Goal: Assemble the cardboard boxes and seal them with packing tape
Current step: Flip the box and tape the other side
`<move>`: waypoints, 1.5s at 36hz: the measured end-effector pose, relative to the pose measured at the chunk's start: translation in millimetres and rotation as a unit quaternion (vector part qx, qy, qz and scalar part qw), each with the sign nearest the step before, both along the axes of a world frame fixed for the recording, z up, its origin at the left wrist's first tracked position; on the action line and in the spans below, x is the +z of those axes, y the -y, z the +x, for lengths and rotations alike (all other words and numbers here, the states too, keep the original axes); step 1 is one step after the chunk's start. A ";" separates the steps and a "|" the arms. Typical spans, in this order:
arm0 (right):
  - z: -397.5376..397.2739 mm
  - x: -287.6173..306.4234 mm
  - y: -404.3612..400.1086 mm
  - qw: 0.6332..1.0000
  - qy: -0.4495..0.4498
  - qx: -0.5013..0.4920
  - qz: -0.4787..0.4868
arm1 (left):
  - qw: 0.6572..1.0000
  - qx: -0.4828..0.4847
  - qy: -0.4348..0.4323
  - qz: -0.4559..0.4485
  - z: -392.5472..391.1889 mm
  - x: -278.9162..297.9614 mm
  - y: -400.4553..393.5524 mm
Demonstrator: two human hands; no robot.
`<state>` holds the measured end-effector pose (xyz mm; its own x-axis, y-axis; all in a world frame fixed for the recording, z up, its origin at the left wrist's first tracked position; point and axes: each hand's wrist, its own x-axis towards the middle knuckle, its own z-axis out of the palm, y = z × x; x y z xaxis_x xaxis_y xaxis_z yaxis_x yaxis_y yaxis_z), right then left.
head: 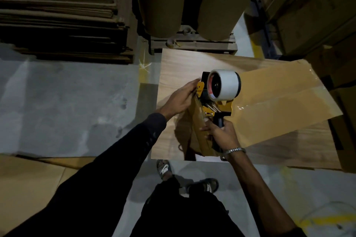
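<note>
Over the near edge of the wooden board (173,67), the right hand (221,134) grips the handle of the tape dispenser (217,94). The left hand (181,98) rests against its front, fingers nearly straight. The cardboard box (279,98) lies flattened on the board, a glossy tape strip along its seam. Judged progress: early; erecting and remaining sealing are outstanding.

Probably a warehouse: stacked flat cardboard (57,11), pallet (194,44), concrete floor (67,106).

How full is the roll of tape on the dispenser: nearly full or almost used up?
Nearly full. The tape roll on the yellow dispenser shows a thick white band around its core. The right hand grips the handle.
</note>
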<state>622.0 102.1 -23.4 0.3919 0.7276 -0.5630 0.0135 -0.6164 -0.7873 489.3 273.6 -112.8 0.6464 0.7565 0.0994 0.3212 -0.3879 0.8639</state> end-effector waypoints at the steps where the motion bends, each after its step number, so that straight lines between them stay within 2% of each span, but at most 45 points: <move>1: 0.0 0.0 0.1 1.000 0.005 0.003 -0.003 | 1.000 -0.006 0.000 0.005 -1.1 -5.7 2.1; 8: -0.1 0.1 6.0 0.995 0.084 0.033 -0.043 | 0.997 0.045 0.051 -0.033 3.0 -8.2 17.6; 14: 2.9 -4.4 36.1 0.989 0.125 0.049 -0.055 | 0.996 0.055 0.045 -0.059 6.5 -12.5 16.9; 18: 2.8 -4.6 53.5 0.990 0.120 0.049 -0.045 | 0.995 0.067 0.042 -0.061 5.3 -10.7 23.9; 23: 1.6 -2.7 51.6 0.987 0.143 0.062 -0.034 | 0.993 0.114 0.016 -0.024 9.7 -9.3 32.6; 25: 3.0 -4.3 51.2 0.986 0.150 0.062 -0.034 | 0.995 0.097 0.015 0.020 9.7 -8.0 42.4; 31: 6.4 -6.2 54.0 0.989 0.131 0.066 -0.026 | 0.996 0.070 0.036 0.049 11.9 -13.3 69.3; 40: 6.2 2.7 73.4 0.991 0.118 0.064 -0.030 | 0.997 0.056 0.003 -0.058 13.0 7.6 68.8; 47: 8.9 -8.9 128.9 0.988 0.127 0.052 -0.070 | 0.994 0.082 -0.013 -0.077 16.5 13.2 78.0; 51: 7.1 -18.7 133.1 0.987 0.124 0.055 -0.080 | 0.991 0.117 -0.057 -0.044 17.1 23.1 94.7; 54: 11.5 -29.7 134.4 0.990 0.103 0.053 -0.076 | 0.991 0.093 -0.080 0.047 7.0 18.7 107.8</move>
<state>633.6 -32.3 -53.1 0.4352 0.6833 -0.5862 0.2348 -0.7147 -0.6588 496.3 165.7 -94.2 0.5100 0.8562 0.0825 0.5239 -0.3852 0.7597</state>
